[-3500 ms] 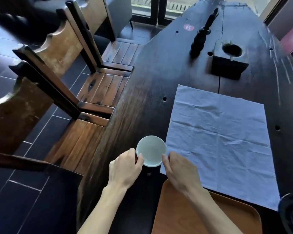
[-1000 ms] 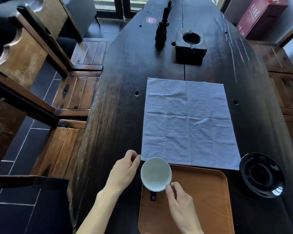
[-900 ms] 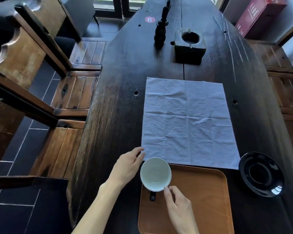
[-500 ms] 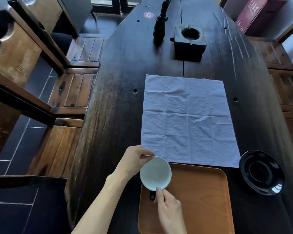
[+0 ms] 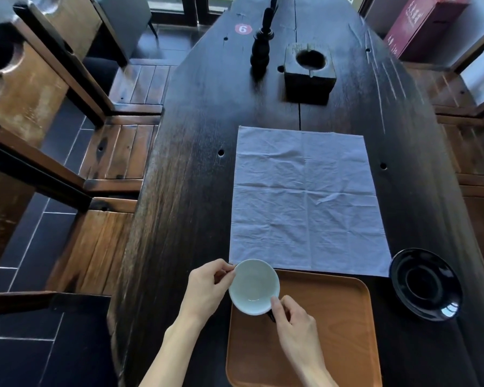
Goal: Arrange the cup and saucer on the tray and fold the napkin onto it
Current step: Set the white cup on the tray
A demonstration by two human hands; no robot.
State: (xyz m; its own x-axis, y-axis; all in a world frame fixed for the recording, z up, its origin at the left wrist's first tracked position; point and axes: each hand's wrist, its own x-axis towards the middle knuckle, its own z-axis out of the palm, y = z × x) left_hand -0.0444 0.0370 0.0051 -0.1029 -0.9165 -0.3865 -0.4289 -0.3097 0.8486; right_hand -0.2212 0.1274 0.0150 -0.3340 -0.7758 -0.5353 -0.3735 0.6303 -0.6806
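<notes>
A pale cup [image 5: 254, 286] with a dark handle sits at the far left corner of the brown wooden tray [image 5: 324, 331]. My left hand [image 5: 207, 289] pinches the cup's left rim with curled fingers. My right hand [image 5: 294, 319] grips the cup at its near right side, where the handle shows. A white napkin [image 5: 305, 202] lies spread flat on the dark table just beyond the tray. A black saucer [image 5: 426, 283] rests on the table to the right of the tray.
A dark wooden block with a round hole [image 5: 309, 74] and a turned black post [image 5: 261, 48] stand at the far end of the table [image 5: 185, 191]. Wooden chairs [image 5: 104, 152] line the left side. A red box [image 5: 419, 26] is at the far right.
The cup went from the table at the left onto the tray's far left corner. My left hand closed onto the rim, and my right hand shifted round to the handle side.
</notes>
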